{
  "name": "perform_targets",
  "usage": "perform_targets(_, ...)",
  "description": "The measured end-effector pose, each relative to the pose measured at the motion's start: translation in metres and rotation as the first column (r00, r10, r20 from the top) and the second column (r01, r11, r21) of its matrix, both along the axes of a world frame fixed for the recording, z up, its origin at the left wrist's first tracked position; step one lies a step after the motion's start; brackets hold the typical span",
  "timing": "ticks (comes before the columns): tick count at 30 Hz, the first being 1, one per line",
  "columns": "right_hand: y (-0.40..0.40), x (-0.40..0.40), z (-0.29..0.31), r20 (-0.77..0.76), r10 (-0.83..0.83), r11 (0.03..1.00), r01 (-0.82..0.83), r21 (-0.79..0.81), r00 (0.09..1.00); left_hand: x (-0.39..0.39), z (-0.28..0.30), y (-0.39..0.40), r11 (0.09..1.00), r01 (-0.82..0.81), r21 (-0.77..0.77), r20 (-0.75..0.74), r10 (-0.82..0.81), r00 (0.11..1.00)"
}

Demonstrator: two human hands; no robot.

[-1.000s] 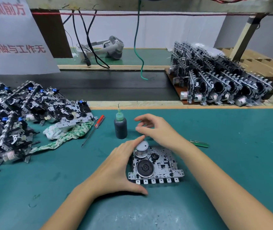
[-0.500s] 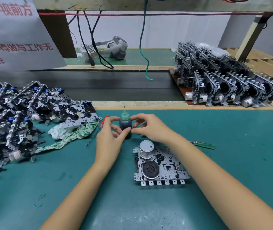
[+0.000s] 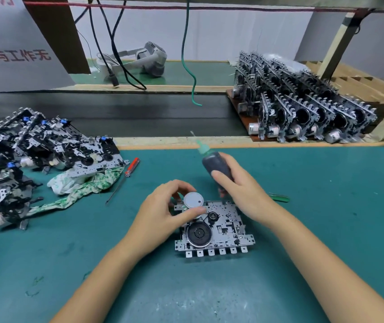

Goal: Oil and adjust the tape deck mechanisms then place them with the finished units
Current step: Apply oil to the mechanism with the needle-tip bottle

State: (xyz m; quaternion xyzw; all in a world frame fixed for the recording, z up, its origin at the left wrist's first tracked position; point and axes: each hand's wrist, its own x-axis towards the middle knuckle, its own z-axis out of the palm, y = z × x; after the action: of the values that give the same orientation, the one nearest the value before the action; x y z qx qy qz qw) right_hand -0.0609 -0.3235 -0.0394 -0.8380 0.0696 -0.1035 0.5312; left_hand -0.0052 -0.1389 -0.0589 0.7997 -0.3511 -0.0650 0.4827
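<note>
Head view: a flat, stamped grey-metal tape deck mechanism (image 3: 214,229) lies on the teal rubbery bench mat (image 3: 326,229), near the person and between both forearms. The left hand (image 3: 160,213) curls its thumb and fingers round the round silver motor can (image 3: 193,201) at the unit's far left corner, probably to steady the chassis while oil goes in. The right hand (image 3: 240,190) grips a small dark squeeze bottle with a pale green needle-tipped cap (image 3: 212,163), lifted clear of the mat and tilted nozzle up and away, so not yet aimed at the black ribbed flywheel (image 3: 199,233) or small pulley. A tangled heap of unfinished mechanisms (image 3: 23,155) sits left on a green-printed rag (image 3: 81,185); neat upright rows of finished units (image 3: 303,108) stand far right on a brown board, likely the eventual destination.
</note>
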Motion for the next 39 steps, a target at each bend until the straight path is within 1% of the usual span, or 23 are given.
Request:
perform_targets(1,-0.002,-0.009,-0.001,0.045,-0.083,0.997,0.083,-0.004,0.996,-0.001,0.000,0.000,1.000,0.005,0.030,0.028,-0.006,1.000)
perform_targets(2,-0.004,-0.016,-0.003,0.086,-0.170,0.985,0.168,0.036,0.982,-0.001,0.001,-0.001,0.999,0.005,0.053,0.043,-0.007,0.999)
perform_targets(3,-0.007,-0.023,-0.003,0.106,-0.250,0.962,0.236,0.136,0.962,-0.002,0.002,-0.002,0.998,0.002,0.069,0.048,-0.005,0.999)
perform_targets(4,-0.009,-0.028,-0.003,0.096,-0.314,0.916,0.275,0.291,0.944,-0.003,0.003,-0.002,0.997,-0.002,0.077,0.049,-0.002,0.999)
perform_targets(5,-0.011,-0.032,-0.002,0.065,-0.353,0.829,0.280,0.484,0.933,-0.004,0.003,-0.003,0.997,-0.005,0.082,0.052,0.000,0.999)
perform_targets(6,-0.014,-0.035,0.000,0.036,-0.367,0.687,0.245,0.684,0.929,-0.006,0.003,-0.003,0.996,-0.009,0.088,0.059,0.004,0.998)
perform_targets(7,-0.016,-0.036,0.002,0.016,-0.376,0.512,0.194,0.837,0.926,-0.007,0.004,-0.004,0.995,-0.016,0.095,0.066,0.010,0.998)
perform_targets(8,-0.018,-0.038,0.004,0.002,-0.390,0.353,0.148,0.924,0.921,-0.008,0.004,-0.004,0.995,-0.026,0.100,0.070,0.019,0.997)
perform_targets(9,-0.019,-0.039,0.006,-0.009,-0.409,0.231,0.113,0.966,0.912,-0.010,0.004,-0.005,0.994,-0.041,0.103,0.070,0.034,0.997)
perform_targets(10,-0.020,-0.039,0.008,-0.022,-0.431,0.140,0.091,0.986,0.902,-0.012,0.004,-0.006,0.993,-0.060,0.106,0.070,0.053,0.996)
perform_targets(11,-0.021,-0.039,0.009,-0.040,-0.451,0.070,0.081,0.994,0.892,-0.014,0.004,-0.007,0.990,-0.081,0.112,0.074,0.073,0.995)
perform_targets(12,-0.022,-0.038,0.009,-0.060,-0.467,0.028,0.082,0.996,0.882,-0.017,0.004,-0.010,0.988,-0.102,0.120,0.079,0.093,0.993)
perform_targets(14,-0.021,-0.038,0.012,-0.076,-0.487,0.009,0.092,0.996,0.870,-0.021,0.006,-0.016,0.980,-0.134,0.147,0.079,0.124,0.989)
perform_targets(19,-0.018,-0.040,0.015,-0.041,-0.511,0.033,0.067,0.997,0.859,-0.020,0.013,-0.028,0.957,-0.208,0.204,0.031,0.206,0.978)
perform_targets(22,-0.016,-0.040,0.016,-0.031,-0.524,0.026,0.053,0.998,0.851,-0.020,0.014,-0.032,0.948,-0.249,0.198,0.035,0.247,0.968)
perform_targets(27,-0.016,-0.042,0.016,-0.056,-0.532,-0.002,0.065,0.998,0.845,-0.022,0.015,-0.035,0.940,-0.287,0.182,0.039,0.285,0.958)
perform_targets(31,-0.014,-0.042,0.015,-0.081,-0.533,-0.021,0.083,0.996,0.842,-0.023,0.014,-0.033,0.938,-0.316,0.146,0.010,0.318,0.948)
perform_targets(39,-0.015,-0.043,0.014,-0.082,-0.531,-0.034,0.076,0.997,0.844,-0.025,0.011,-0.033,0.943,-0.320,0.088,-0.017,0.322,0.947)
